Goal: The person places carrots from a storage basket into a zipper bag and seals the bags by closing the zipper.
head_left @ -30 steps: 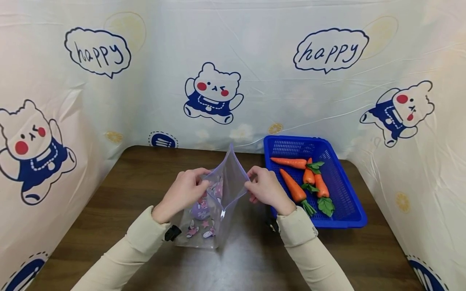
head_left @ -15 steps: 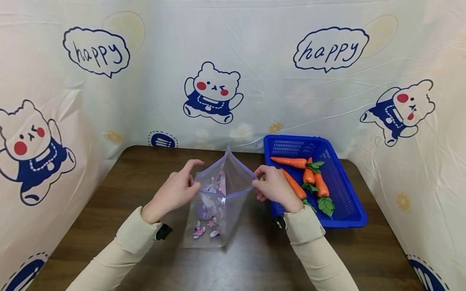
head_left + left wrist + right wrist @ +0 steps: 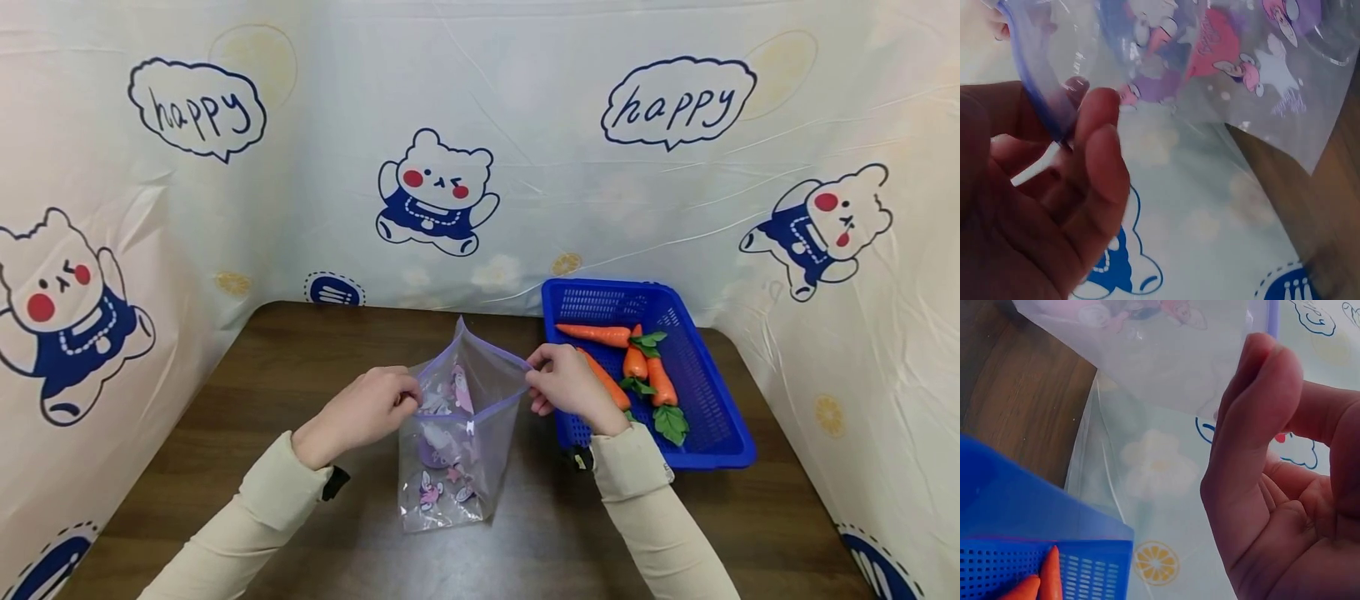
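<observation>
Left hand [image 3: 360, 412], fingers curled, pinching the purple rim of a clear bag [image 3: 491, 450] at its left side; right hand [image 3: 566, 383], thumb and fingers likewise gripping the rim at the right corner; the bag lies between the two, its mouth spread to a peak on the far side, a white slider [image 3: 470, 427] at the near edge of the rim, pink and purple cartoon prints below; whether its lower end touches the table [image 3: 247, 433] cannot be told. To the right, just beside the right hand, a blue basket [image 3: 712, 400] with perforated walls; in it, four orange carrots [image 3: 662, 382] with green leaves, one partly hidden behind the right hand; beyond the wooden table, a pale cloth [image 3: 555, 100] printed with bears, orange slices and the word "happy".
</observation>
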Action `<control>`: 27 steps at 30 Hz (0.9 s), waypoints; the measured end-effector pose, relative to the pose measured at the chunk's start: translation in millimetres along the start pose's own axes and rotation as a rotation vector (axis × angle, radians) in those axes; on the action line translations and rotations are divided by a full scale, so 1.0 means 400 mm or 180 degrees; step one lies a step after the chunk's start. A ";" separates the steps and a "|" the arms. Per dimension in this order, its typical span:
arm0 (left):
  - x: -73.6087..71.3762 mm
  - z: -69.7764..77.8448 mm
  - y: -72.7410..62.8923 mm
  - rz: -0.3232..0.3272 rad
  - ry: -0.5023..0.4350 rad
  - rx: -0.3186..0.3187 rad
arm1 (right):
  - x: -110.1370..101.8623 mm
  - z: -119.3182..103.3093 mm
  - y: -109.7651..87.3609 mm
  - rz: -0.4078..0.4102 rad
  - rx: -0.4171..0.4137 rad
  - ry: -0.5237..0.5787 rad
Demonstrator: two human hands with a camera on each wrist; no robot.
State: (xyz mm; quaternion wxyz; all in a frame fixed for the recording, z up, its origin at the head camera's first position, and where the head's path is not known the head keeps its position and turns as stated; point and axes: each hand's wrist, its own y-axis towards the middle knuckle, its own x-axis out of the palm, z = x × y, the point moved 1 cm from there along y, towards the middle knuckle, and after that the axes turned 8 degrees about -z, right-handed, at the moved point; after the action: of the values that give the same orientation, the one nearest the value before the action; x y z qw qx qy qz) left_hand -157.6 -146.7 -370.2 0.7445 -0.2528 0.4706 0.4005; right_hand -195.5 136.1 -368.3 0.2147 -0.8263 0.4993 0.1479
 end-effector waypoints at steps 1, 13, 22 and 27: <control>-0.001 -0.001 -0.002 -0.0001 0.0013 0.0012 | -0.001 0.003 0.001 0.0004 0.0032 0.0028; -0.014 -0.031 -0.024 0.0382 0.0813 0.0357 | -0.034 0.027 -0.005 0.0080 0.0320 -0.0016; -0.012 -0.024 0.002 0.0807 0.0280 0.0516 | -0.039 0.025 -0.013 0.0045 0.0233 -0.0055; 0.004 -0.027 0.019 0.1017 0.0007 0.0666 | -0.049 0.019 -0.019 0.0085 0.0225 -0.0060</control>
State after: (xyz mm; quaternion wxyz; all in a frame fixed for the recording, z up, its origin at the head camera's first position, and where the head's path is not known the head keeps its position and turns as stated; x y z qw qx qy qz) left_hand -169.1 -150.0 -376.3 0.6931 -0.0966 0.5446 0.4622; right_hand -198.0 157.8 -364.3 0.2464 -0.8100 0.5131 0.1409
